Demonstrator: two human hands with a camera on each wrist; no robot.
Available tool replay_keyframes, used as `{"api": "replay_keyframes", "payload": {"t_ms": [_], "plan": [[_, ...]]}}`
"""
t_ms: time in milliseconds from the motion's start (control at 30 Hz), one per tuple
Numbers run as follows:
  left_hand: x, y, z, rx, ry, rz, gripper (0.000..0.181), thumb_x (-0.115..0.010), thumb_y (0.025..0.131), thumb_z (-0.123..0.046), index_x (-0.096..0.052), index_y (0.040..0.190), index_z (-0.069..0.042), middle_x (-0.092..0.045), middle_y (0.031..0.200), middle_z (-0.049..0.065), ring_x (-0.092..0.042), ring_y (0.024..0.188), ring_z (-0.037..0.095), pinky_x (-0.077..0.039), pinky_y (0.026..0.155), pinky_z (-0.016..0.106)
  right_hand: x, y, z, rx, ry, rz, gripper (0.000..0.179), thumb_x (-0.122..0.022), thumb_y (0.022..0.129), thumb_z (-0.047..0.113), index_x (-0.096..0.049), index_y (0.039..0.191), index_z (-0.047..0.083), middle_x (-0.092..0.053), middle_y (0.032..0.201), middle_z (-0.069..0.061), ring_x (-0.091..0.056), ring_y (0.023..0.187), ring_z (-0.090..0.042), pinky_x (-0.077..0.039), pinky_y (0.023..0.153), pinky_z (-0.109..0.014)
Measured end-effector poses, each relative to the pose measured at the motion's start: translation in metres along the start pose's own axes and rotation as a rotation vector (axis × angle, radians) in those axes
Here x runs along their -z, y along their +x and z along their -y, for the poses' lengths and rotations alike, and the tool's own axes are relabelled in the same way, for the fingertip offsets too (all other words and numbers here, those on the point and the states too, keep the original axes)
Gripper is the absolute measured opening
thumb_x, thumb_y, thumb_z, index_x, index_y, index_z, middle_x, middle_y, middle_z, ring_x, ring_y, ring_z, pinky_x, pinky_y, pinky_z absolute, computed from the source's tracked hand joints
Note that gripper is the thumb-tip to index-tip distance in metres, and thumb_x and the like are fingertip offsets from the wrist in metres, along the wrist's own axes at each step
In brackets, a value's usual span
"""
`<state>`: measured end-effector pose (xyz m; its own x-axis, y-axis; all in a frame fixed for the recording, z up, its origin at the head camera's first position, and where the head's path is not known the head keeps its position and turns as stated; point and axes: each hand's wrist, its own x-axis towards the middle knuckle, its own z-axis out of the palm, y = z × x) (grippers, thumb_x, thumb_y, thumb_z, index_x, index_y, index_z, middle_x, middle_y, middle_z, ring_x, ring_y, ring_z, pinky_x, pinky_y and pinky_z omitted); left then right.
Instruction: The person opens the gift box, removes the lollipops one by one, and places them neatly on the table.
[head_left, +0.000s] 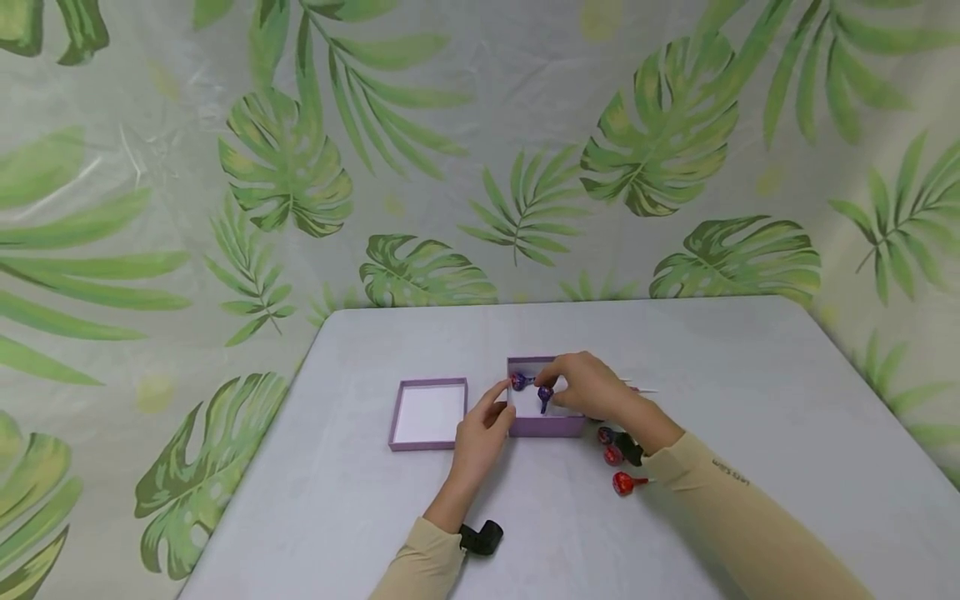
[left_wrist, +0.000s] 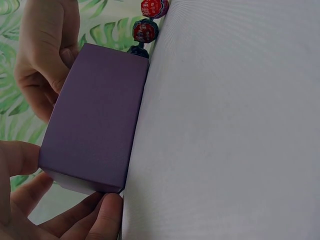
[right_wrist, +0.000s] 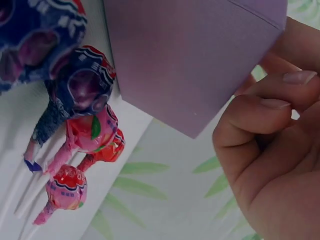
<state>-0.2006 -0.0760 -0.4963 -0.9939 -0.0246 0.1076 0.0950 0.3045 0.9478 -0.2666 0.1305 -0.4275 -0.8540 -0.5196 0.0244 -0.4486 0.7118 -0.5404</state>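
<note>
Red lollipops [head_left: 622, 482] nearest me on my worktop [head_left: 750, 375], my left grip [head_left: 480, 429] curled against the purple box [head_left: 546, 427] mid-worktop, my right grip [head_left: 585, 385] pinching a purple lollipop [head_left: 544, 394] over it, lid [head_left: 429, 414] just left

Grey table [head_left: 750, 375] with purple box [head_left: 546, 426], lid [head_left: 428, 414], loose lollipops [head_left: 622, 482].
</note>
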Motion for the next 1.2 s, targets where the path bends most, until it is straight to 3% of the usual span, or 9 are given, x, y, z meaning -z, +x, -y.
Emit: {"api": "replay_keyframes", "payload": {"t_ms": [433,567,700,833,967,1200], "plan": [[0.0,-0.002,-0.001,0.002,0.003,0.001,0.042,-0.061,0.1,-0.028,-0.059,0.142,-0.029,-0.071,0.12,0.009,-0.068,0.107,0.022,-0.055,0.088,0.041,-0.007,-0.003,-0.001,0.067,0.06,-0.01,0.025,-0.079,0.087,0.013,-0.077,0.112,0.016,-0.072,0.099,0.009,-0.067,0.1,-0.02,-0.053,0.083,-0.042],[0.0,-0.002,-0.001,0.001,0.003,0.008,0.042,-0.061,0.1,-0.028,-0.059,0.142,-0.028,-0.07,0.121,0.01,-0.068,0.107,0.022,-0.055,0.087,0.04,-0.008,-0.006,0.0,0.067,0.111,-0.033,0.024,-0.078,0.088,0.015,-0.076,0.112,0.017,-0.07,0.098,0.009,-0.065,0.088,-0.022,-0.051,0.071,-0.039],[0.0,-0.002,-0.002,0.004,0.0,0.006,0.042,-0.061,0.1,-0.027,-0.059,0.143,-0.028,-0.07,0.12,0.01,-0.068,0.107,0.022,-0.055,0.087,0.041,-0.008,-0.009,0.001,0.039,0.156,-0.07,0.023,-0.077,0.088,0.016,-0.076,0.112,0.019,-0.069,0.096,0.01,-0.059,0.079,-0.02,-0.048,0.065,-0.038],[0.0,-0.002,-0.002,0.006,0.001,0.003,0.043,-0.061,0.1,-0.027,-0.059,0.143,-0.028,-0.071,0.12,0.01,-0.068,0.107,0.022,-0.055,0.088,0.041,-0.008,-0.01,0.002,0.025,0.17,-0.115,0.024,-0.078,0.089,0.02,-0.076,0.112,0.022,-0.069,0.095,0.011,-0.059,0.083,-0.018,-0.047,0.068,-0.036],[0.0,-0.001,-0.001,0.006,-0.006,0.003,0.043,-0.061,0.1,-0.029,-0.059,0.142,-0.029,-0.071,0.12,0.009,-0.068,0.108,0.022,-0.055,0.088,0.042,-0.007,-0.011,0.003,0.022,0.182,-0.162,0.028,-0.079,0.089,0.022,-0.075,0.116,0.021,-0.069,0.097,0.01,-0.056,0.075,-0.017,-0.047,0.064,-0.036],[0.0,0.0,0.001,0.002,-0.005,0.008,0.042,-0.061,0.1,-0.029,-0.059,0.142,-0.03,-0.071,0.12,0.01,-0.068,0.108,0.023,-0.055,0.088,0.042,-0.004,-0.015,0.001,0.014,0.25,-0.24,0.026,-0.077,0.09,0.026,-0.075,0.116,0.021,-0.069,0.1,0.008,-0.055,0.067,-0.021,-0.047,0.055,-0.035]]}}
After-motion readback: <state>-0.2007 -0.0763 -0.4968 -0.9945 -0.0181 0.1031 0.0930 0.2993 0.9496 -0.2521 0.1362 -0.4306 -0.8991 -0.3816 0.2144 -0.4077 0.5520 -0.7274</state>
